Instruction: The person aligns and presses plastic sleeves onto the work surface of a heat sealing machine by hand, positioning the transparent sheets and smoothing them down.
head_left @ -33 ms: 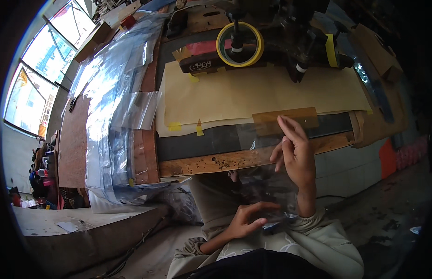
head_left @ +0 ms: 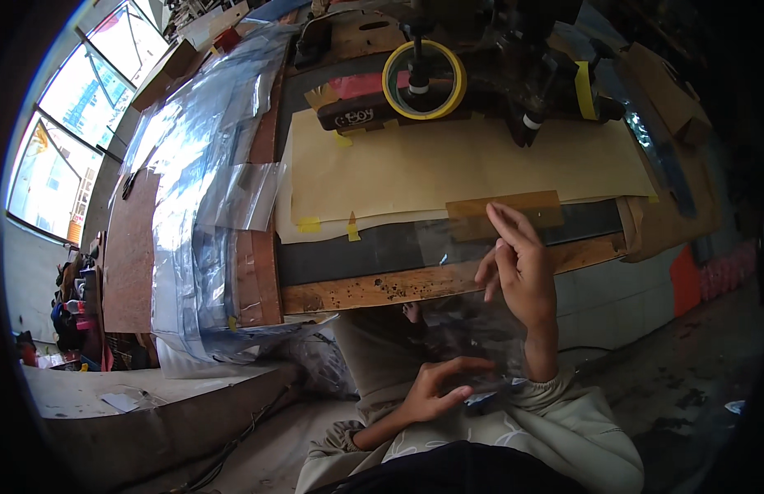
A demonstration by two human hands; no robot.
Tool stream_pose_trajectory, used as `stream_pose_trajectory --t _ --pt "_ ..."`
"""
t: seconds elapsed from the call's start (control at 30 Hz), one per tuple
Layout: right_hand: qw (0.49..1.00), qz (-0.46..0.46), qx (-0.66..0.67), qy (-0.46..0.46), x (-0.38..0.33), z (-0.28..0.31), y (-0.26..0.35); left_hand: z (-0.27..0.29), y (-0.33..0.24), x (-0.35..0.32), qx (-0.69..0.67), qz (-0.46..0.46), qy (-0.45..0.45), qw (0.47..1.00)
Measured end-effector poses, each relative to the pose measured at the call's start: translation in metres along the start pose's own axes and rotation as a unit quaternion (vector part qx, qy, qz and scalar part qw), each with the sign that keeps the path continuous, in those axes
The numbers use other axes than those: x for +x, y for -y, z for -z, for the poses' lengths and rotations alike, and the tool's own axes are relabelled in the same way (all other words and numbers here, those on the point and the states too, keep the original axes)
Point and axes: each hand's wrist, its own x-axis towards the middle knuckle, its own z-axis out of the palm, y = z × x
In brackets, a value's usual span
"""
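Note:
A clear plastic film (head_left: 448, 247) with a see-through brown strip (head_left: 504, 216) along its top spans the table's near edge and hangs down toward my lap. My right hand (head_left: 526, 284) is at this film, its index finger pointing up to the strip, its thumb close against the fingers and the others curled; the film seems to be between them. Lower and to the left, my left hand (head_left: 440, 391) is by the film's lower part, thumb and index finger apart. Whether it touches the film is unclear. Beyond the strip lie large cream paper sheets (head_left: 382, 173) on a dark mat (head_left: 341, 259).
A yellow tape roll (head_left: 460, 82) hangs on dark clamp-like equipment (head_left: 530, 90) behind the paper. Shiny plastic sheeting (head_left: 201, 165) covers the table's left side. A wooden strip (head_left: 374, 288) forms the near edge. Brown paper (head_left: 678, 226) drapes at the right corner.
My right fingertips have shifted very slightly left, and the film with its brown strip has barely moved. My left hand looks the same.

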Motion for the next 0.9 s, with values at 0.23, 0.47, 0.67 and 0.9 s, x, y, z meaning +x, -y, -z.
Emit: stream_pose_trajectory --t 0.23,0.47,0.67,0.9 --pt "1.0 -0.007 -0.004 -0.014 0.008 -0.001 -0.001 -0.003 -0.008 0.001 0.093 -0.018 -0.052 0.994" --pt "0.999 -0.002 -0.001 -0.034 0.004 -0.004 -0.003 -0.004 -0.011 -0.005 0.118 -0.029 -0.086 0.989" --pt "0.999 -0.025 -0.013 -0.037 0.007 -0.004 -0.003 0.0 -0.014 -0.003 0.11 -0.037 -0.073 0.991" --pt "0.999 -0.019 -0.033 -0.037 0.002 -0.003 0.003 -0.003 -0.017 -0.003 0.111 -0.08 -0.063 0.989"
